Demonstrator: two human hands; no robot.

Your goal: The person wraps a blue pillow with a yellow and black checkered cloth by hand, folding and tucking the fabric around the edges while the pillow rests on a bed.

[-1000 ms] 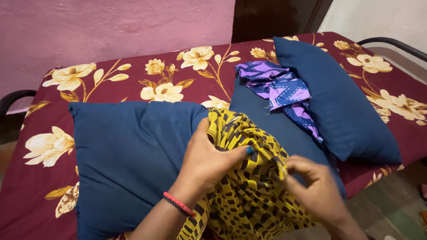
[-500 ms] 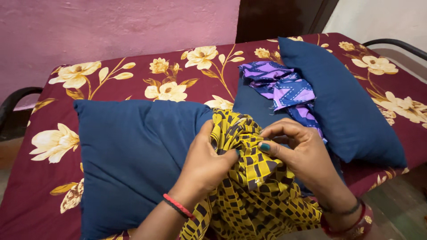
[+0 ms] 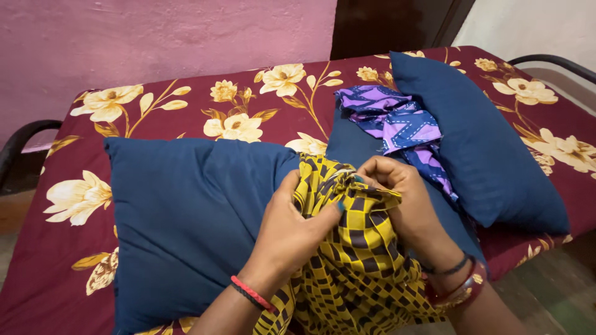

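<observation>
**Gripping a yellow cloth over the blue pillows**

Head view: Bunched in both hands, the yellow cloth (image 3: 357, 260) with its black check pattern runs from the bottom edge of the picture up and away from the person, its long axis near vertical in the frame. Its gathered top end points toward the far side of the bed and lies against the near edge of the left pillow (image 3: 186, 217), between that one and the middle pillow (image 3: 366, 149).

The left hand (image 3: 292, 232) comes up from the lower middle, back of the hand to the camera, wrist carrying a red and black band. Its fingers are curled closed around the bunched fabric, the thumb pressed on top near the gathered end. The right hand (image 3: 400, 201) reaches in from the lower right, bangles at the wrist. Its fingers are bent narrow, pinching a fold of the cloth at the top, touching the left thumb's tip or just beside it.

A purple cloth (image 3: 394, 124) lies crumpled on the middle pillow, just beside the right pillow (image 3: 478, 142), which leans tilted over it. All three rest on a maroon bedsheet (image 3: 186, 105) printed with cream flowers. Dark metal bed rails (image 3: 25, 133) show at both ends. Behind stands a pink wall (image 3: 155, 43), with a dark door (image 3: 397, 25) to its right.
</observation>
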